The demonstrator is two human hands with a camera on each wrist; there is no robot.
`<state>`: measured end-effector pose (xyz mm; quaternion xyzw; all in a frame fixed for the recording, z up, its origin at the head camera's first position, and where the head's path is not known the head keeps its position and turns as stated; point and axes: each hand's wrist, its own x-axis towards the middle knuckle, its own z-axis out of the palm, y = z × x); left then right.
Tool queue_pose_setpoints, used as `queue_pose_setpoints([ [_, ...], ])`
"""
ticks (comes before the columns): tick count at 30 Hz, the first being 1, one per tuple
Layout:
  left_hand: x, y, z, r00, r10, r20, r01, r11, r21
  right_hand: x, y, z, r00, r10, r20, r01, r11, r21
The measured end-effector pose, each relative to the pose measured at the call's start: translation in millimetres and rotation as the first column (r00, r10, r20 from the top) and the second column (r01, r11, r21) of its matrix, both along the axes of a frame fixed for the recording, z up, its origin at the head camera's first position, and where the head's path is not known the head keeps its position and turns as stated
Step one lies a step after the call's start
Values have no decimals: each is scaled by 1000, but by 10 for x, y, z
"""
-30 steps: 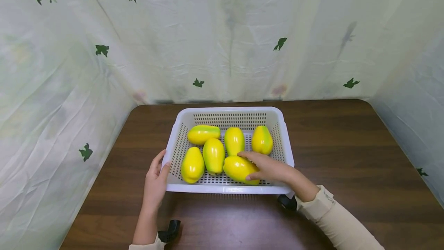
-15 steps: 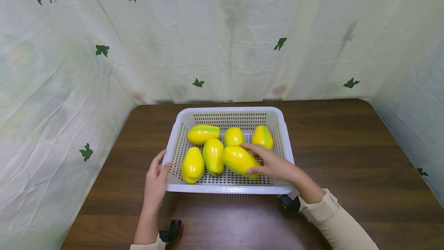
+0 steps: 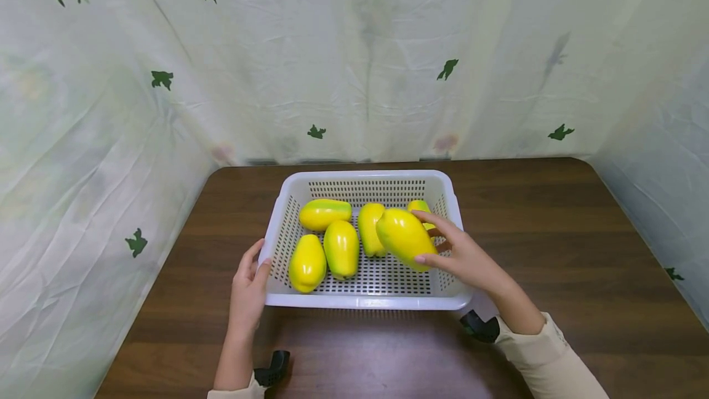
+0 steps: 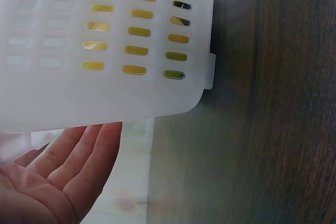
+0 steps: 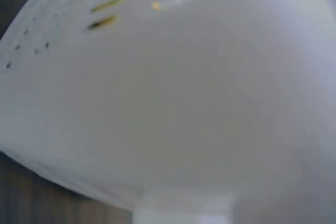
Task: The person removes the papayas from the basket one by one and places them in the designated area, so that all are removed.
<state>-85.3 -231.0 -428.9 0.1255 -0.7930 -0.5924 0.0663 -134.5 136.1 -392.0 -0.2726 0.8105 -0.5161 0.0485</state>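
Note:
A white slotted plastic basket (image 3: 365,302) holds several glossy yellow papayas tinged with green. My right hand (image 3: 465,257) grips one papaya (image 3: 405,237) by its right end, thumb on the near side, raised above the basket floor. Behind it, another papaya (image 3: 419,206) is partly hidden. My left hand (image 3: 249,291) holds the basket's left rim, thumb on top. In the left wrist view, its fingers (image 4: 89,166) reach up beside the outer basket wall (image 4: 105,98). The right wrist view shows a blurred basket wall (image 5: 157,103); the hand does not appear there.
The basket stands on a dark wooden table (image 3: 554,233). A pale curtain (image 3: 354,66) with green leaf and bird shapes hangs behind and at both sides. Black devices (image 3: 272,369) are worn at both wrists.
The right hand has lifted the papaya from the basket's near right area and carried it up and rightward. A papaya behind it has shifted slightly. The left hand stays at the rim.

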Motion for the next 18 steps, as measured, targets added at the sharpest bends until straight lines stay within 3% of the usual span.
queue_pose_setpoints([
  [8,3,8,22,1000,2,-1,-2,1000,6,17,226,89,989,-119,-84,118,993,-14],
  [18,4,16,11,1000,10,2,-10,1000,-17,-56,525,111,956,-289,-56,288,957,-24],
])
